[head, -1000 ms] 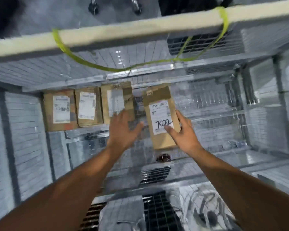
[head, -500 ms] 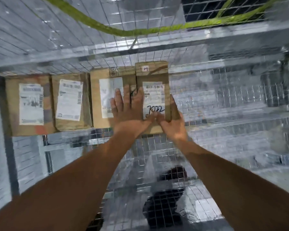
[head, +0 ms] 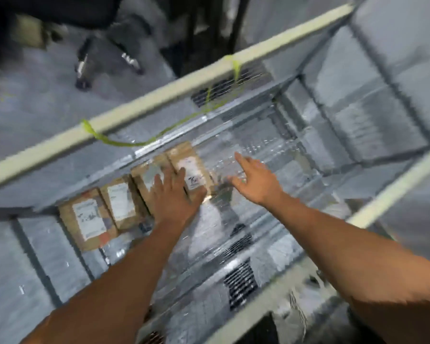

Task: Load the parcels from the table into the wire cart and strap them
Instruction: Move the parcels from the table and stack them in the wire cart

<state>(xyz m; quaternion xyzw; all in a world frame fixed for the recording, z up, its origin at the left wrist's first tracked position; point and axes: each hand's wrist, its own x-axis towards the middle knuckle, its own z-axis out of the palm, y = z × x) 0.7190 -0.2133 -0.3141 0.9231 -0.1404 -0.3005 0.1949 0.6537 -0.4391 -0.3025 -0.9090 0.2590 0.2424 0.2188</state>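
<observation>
Left hand (head: 176, 197) flat, fingers straight, pressing on parcel row (head: 90, 217) along wire cart (head: 159, 100) far wall, centre to 8 o'clock; right hand (head: 256, 181) spread, empty, at its 3 o'clock.

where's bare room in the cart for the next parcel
Bare wire cart floor stretches right of the rightmost brown cardboard parcel, under the open right hand. The strip in front of the parcel row is bare too. Crowded: far left, four parcels side by side, the left hand on two.
</observation>
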